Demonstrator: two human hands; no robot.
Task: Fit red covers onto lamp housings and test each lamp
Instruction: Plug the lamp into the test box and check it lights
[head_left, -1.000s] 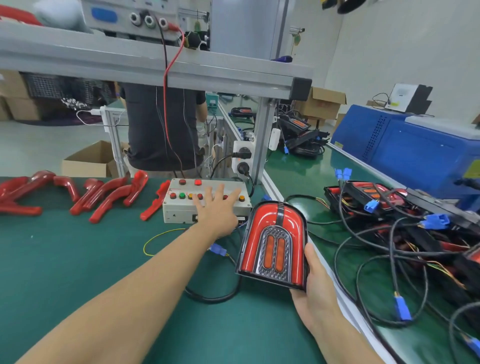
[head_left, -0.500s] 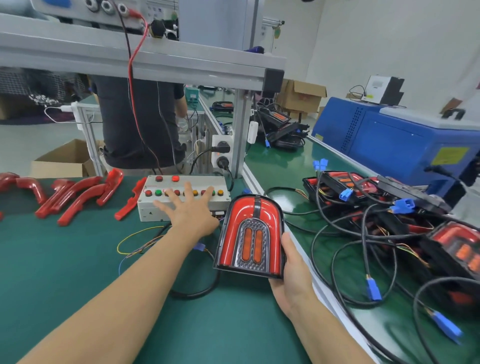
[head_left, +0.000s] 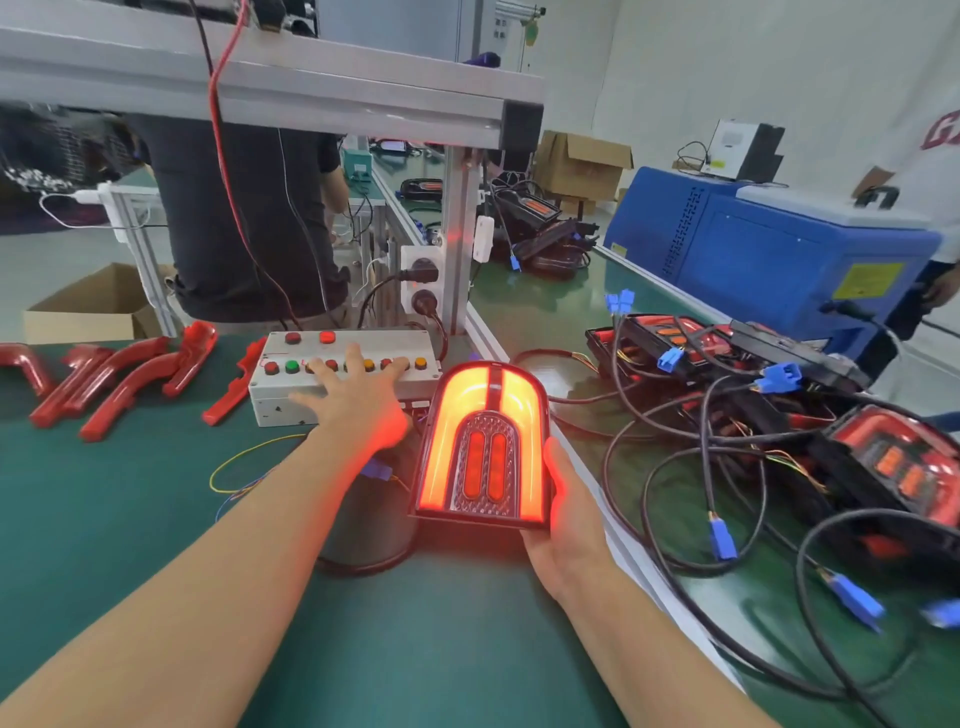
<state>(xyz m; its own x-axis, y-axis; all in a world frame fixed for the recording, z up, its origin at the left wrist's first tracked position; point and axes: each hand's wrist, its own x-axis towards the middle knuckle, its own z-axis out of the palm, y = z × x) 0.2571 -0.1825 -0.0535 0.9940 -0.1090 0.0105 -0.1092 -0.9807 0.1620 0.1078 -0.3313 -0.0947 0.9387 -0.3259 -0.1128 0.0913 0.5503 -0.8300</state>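
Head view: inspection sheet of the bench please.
Surface: green bench mat, in use.
Job's things: lamp lit red, tilted up; button box behind it; loose red covers far left.
Clutter: heap of lamps on the right.
Hands: left hand spread on the button box, fingers on the buttons; right hand grips the lamp's right edge.
Cables: black leads with blue plugs tangled right.
Surroundings: blue machine, cardboard boxes, person standing behind the bench.
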